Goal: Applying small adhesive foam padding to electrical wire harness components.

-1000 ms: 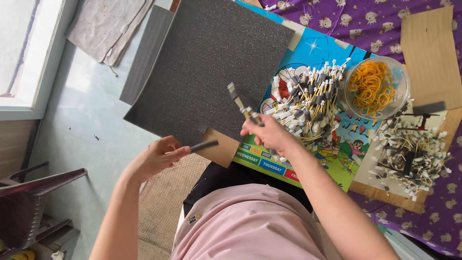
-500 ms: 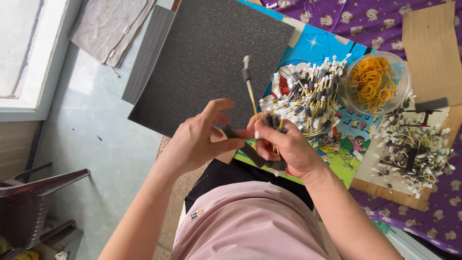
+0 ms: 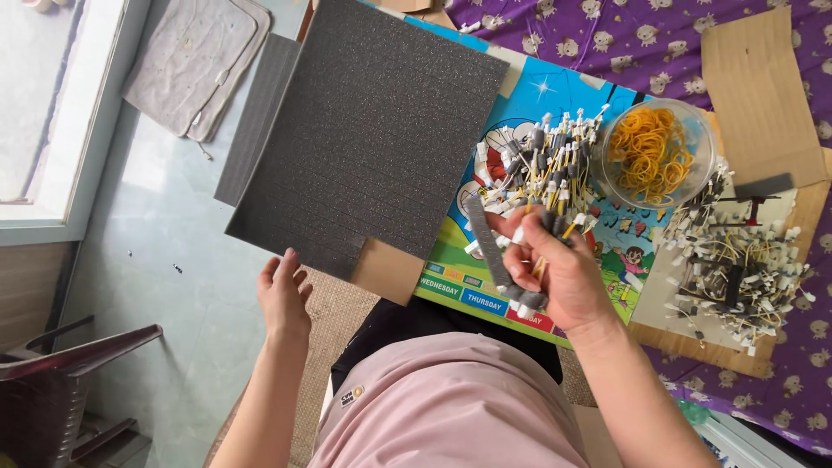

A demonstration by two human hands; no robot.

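Lighting: bright, even daylight, strongest at upper left of the frame, where the window (image 3: pixel 35 113) is washed out to near white. Glare: pale sheen on the floor (image 3: pixel 165 173) beneath it. Shadows: soft, short. Focus: sharp at centre; slight softness toward the lower corners. Motion blur: none apparent.

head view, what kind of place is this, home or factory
Probably a home, with piecework done on the floor: a patterned purple cloth is spread over a tiled floor, beside a window. A children's picture mat bears a heap of small wired parts.
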